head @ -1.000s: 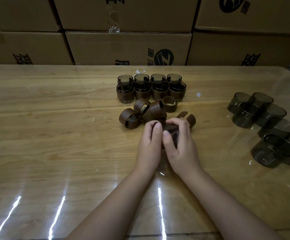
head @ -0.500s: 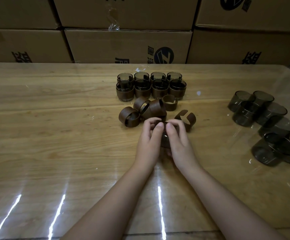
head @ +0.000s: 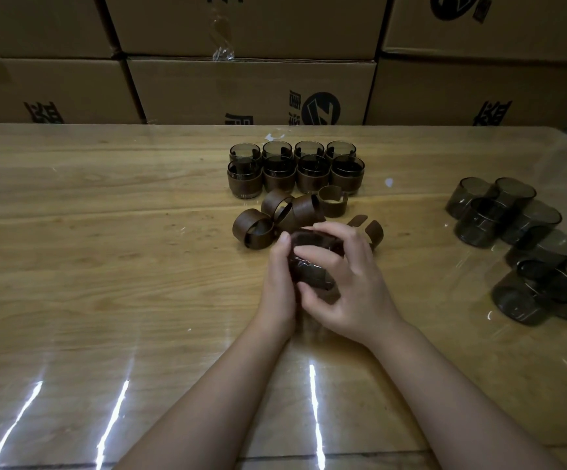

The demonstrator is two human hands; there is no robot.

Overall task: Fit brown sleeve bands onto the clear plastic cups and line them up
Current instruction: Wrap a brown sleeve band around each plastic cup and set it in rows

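Left hand (head: pixel 280 286): fingers curled against the left side of the cup (head: pixel 309 264), thumb up along its far edge. Right hand (head: pixel 353 286): fingers over the top, thumb across the near face. Both are clamped on the same cup, held just above the table (head: pixel 105 232) in front of me.

A brown sleeve band (head: pixel 321 281) sits around the cup. My fingers cover most of it, so I cannot tell whether it is fully seated. The cup looks tipped on its side rather than upright, though its axis is hard to read.

Judgement: fitting step, near its end; placing comes next.

Key relation: the finished cups (head: pixel 295 171) stand straight ahead in two rows of four, upright and touching. The loose bands (head: pixel 288 215) lie between them and my hands. They begin just beyond my fingertips, and the farthest reach the front row. A new row would therefore land where the bands lie, so the cup must go over or around them. Both hands are equally near.

The bare cups (head: pixel 519 232) lie well off to my right, several tipped over, nearer my right hand.

Writing: the cardboard boxes (head: pixel 251 89) behind the table carry black Chinese characters, mostly cut off by the table edge. One reads roughly as 益. There is also a round black logo (head: pixel 321 108) with slanted strokes. No full brand name is legible.
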